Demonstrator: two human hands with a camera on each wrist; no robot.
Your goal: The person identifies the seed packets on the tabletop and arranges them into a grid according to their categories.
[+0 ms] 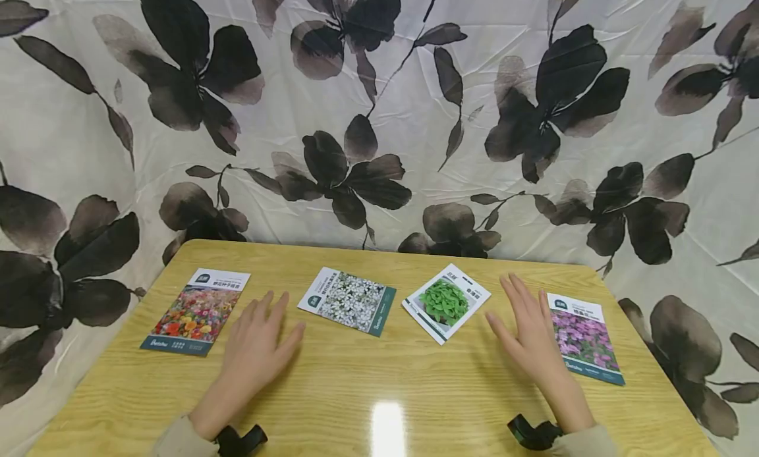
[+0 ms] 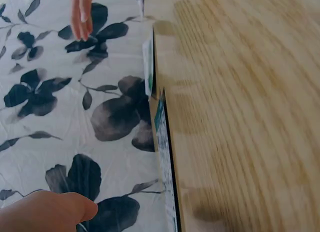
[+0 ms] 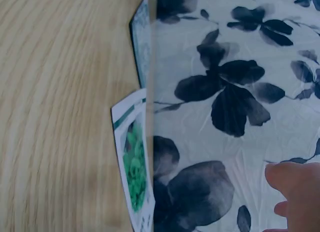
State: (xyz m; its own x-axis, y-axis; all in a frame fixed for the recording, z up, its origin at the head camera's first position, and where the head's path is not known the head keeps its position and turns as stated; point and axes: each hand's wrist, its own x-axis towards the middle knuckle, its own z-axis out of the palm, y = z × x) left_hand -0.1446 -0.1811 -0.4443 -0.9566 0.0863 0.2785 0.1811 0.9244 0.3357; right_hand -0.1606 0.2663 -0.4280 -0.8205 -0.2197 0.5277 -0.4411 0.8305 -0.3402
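Note:
My left hand (image 1: pixel 256 344) has its fingers spread and holds nothing. To its left lies a seed packet with mixed red and orange flowers (image 1: pixel 192 310); to its right, a packet with white blossoms (image 1: pixel 348 300). Fingers also extended, my right hand (image 1: pixel 532 344) is empty. It sits between a white packet picturing green leaves (image 1: pixel 445 303) and a packet with purple flowers (image 1: pixel 584 337), overlapping that one's left edge in the head view. The left wrist view catches the left thumb (image 2: pixel 60 211); the right wrist view has part of the right hand (image 3: pixel 300 194).
The packets lie flat in a loose row on a light wood-grain table (image 1: pixel 332 391). A pale cloth with dark floral print (image 1: pixel 450 114) hangs behind the table and at its sides. Black bands (image 1: pixel 240 440) circle both wrists. Light glares off the table's front middle.

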